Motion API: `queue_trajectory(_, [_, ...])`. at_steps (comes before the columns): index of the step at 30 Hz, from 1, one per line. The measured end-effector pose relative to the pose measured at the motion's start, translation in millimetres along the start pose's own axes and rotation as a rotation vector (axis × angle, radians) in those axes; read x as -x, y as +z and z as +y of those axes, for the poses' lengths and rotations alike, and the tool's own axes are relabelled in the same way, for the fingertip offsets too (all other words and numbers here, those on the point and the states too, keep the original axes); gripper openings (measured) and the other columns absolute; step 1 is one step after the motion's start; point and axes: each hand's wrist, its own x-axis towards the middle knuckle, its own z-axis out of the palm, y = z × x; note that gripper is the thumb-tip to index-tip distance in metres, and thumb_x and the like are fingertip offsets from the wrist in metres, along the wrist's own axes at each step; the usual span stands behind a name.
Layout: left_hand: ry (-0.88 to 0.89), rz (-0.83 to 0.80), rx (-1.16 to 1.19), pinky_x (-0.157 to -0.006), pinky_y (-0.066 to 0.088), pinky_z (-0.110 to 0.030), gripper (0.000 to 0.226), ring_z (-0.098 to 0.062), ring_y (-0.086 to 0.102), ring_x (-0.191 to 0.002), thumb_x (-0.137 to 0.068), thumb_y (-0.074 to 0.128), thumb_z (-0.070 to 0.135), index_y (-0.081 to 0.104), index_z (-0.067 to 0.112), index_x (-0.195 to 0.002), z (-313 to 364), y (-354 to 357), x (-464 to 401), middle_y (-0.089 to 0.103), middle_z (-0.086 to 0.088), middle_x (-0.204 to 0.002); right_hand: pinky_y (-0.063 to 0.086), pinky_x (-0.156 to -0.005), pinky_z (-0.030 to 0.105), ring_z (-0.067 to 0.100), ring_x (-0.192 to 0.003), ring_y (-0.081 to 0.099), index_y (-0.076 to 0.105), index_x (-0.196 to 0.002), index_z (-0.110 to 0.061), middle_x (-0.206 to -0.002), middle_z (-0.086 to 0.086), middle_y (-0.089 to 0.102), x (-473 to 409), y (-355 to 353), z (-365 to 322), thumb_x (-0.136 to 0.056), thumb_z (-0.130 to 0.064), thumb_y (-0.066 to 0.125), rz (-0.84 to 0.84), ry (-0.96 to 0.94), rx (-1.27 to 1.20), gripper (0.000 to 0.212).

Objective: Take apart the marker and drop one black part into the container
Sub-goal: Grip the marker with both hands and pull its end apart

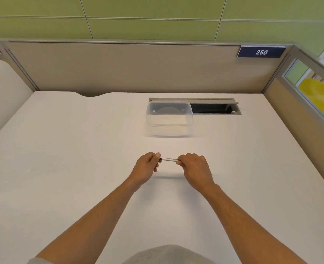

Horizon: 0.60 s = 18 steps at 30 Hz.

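Note:
A white marker [169,159] with small black print lies level between my two hands, a little above the white desk [62,149]. My left hand [147,164] is closed around its left end, where a bit of black shows by the thumb. My right hand [194,167] is closed around its right end, which is hidden in the fingers. A clear plastic container [169,128] without a lid stands on the desk beyond the hands, apart from them.
Behind and to the right of the container, a cable slot [214,108] is sunk in the desk with its flap open. Beige partition walls [119,67] close off the back and right side. A blue plate reads 250 [261,52].

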Motion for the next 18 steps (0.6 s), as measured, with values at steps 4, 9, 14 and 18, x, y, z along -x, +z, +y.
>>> queue_trajectory(4, [0.083,0.017,0.025,-0.065,0.044,-0.022,0.009,-0.010,0.059,-0.068,-0.094,0.058,0.023,0.064,0.017,-0.093,-4.6,0.2,0.5,0.060,0.004,-0.079,0.026,-0.061,0.034,0.025,-0.065,0.047,0.061,-0.088,-0.017,-0.071,0.001,0.059,0.5,-2.8,2.7,-0.095,-0.026,0.051,-0.012,0.015,-0.018,0.015])
queue_trajectory(9, [0.155,0.033,-0.042,-0.064,0.044,-0.014,0.005,-0.006,0.059,-0.066,-0.094,0.058,0.016,0.063,0.017,-0.093,-5.4,1.7,0.9,0.062,0.003,-0.083,0.026,-0.062,0.034,0.026,-0.068,0.049,0.062,-0.090,-0.016,-0.073,0.002,0.060,1.8,-3.8,3.5,-0.096,-0.027,0.048,-0.033,0.011,-0.022,0.018])
queue_trajectory(14, [0.131,0.034,-0.153,-0.055,0.039,-0.007,0.022,-0.003,0.054,-0.063,-0.100,0.044,0.022,0.053,0.016,-0.081,-2.6,6.5,2.1,0.058,0.002,-0.076,0.027,-0.063,0.034,0.025,-0.068,0.049,0.063,-0.089,-0.016,-0.073,0.002,0.060,1.1,-5.4,0.5,-0.096,-0.028,0.050,-0.030,-0.015,-0.019,0.019])
queue_trajectory(18, [0.070,0.017,-0.162,-0.053,0.037,-0.019,0.037,-0.015,0.048,-0.058,-0.101,0.039,0.035,0.046,0.017,-0.069,-2.1,8.4,1.7,0.053,-0.001,-0.066,0.029,-0.063,0.035,0.025,-0.068,0.049,0.063,-0.088,-0.017,-0.072,0.002,0.060,2.0,-5.3,-1.4,-0.095,-0.027,0.051,-0.020,-0.018,-0.015,0.017])
